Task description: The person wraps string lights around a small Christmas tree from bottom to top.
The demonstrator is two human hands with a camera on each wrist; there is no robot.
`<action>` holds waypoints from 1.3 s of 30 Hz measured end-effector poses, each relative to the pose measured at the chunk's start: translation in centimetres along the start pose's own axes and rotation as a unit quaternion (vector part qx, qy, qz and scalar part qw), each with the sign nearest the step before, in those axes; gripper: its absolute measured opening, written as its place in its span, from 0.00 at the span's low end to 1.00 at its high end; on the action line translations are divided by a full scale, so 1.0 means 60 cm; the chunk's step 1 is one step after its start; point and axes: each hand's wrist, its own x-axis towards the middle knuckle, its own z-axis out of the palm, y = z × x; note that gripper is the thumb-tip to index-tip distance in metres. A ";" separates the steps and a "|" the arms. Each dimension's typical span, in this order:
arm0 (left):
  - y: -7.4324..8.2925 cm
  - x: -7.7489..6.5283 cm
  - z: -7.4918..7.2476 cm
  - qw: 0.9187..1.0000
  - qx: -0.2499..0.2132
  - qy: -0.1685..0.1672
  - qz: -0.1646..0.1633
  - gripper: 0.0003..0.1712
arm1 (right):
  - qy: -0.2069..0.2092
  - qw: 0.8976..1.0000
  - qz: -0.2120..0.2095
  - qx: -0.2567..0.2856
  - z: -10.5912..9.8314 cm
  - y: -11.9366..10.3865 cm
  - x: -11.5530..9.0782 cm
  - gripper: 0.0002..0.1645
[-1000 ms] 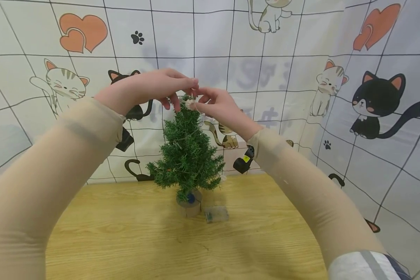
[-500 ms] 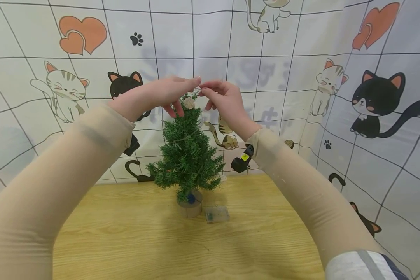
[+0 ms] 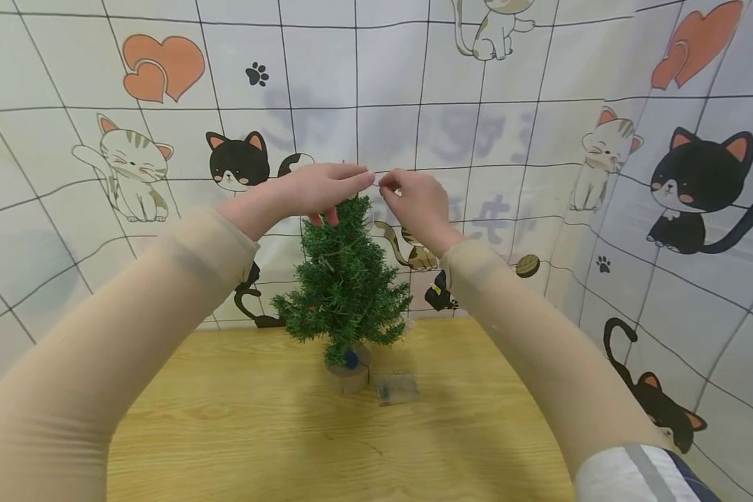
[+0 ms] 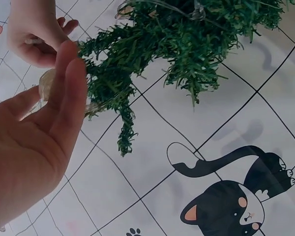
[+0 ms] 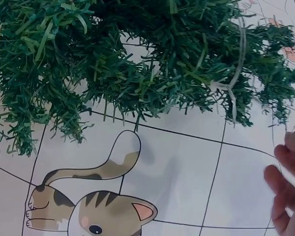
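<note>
A small green artificial Christmas tree point(image 3: 345, 272) stands on a round base point(image 3: 348, 376). Both hands are raised at its top. My right hand point(image 3: 417, 202) pinches a thin clear wire of string lights between thumb and forefinger. Close by, my left hand point(image 3: 323, 188) holds the same strand near its thumb tip, its other fingers stretched over the treetop. In the left wrist view, a pale ball point(image 4: 46, 83) of the strand shows between the left thumb and fingers; the exact contact is partly hidden. More clear wire point(image 5: 241, 54) lies along the branches in the right wrist view.
A clear battery box point(image 3: 397, 389) lies right of the base on the wooden table point(image 3: 257, 432). Behind and to the right hangs a white cloth point(image 3: 389, 77) with cat prints. A black wrist camera point(image 3: 438, 293) hangs under the right wrist.
The right hand has let its fingers leave the pale ball at the treetop and moved slightly right, pinching wire. The left hand shifted slightly right and now covers the ball.
</note>
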 end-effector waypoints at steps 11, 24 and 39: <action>-0.005 -0.017 0.036 0.992 -0.016 0.091 0.090 0.29 | -0.084 0.990 0.066 0.089 0.037 0.008 -0.006 0.14; -0.028 -0.084 0.116 0.974 0.071 0.093 0.193 0.19 | -0.125 0.915 0.191 0.332 0.051 0.027 -0.018 0.18; -0.015 -0.182 0.267 0.937 0.160 -0.062 0.303 0.12 | -0.225 0.864 0.253 0.374 0.091 0.049 -0.060 0.23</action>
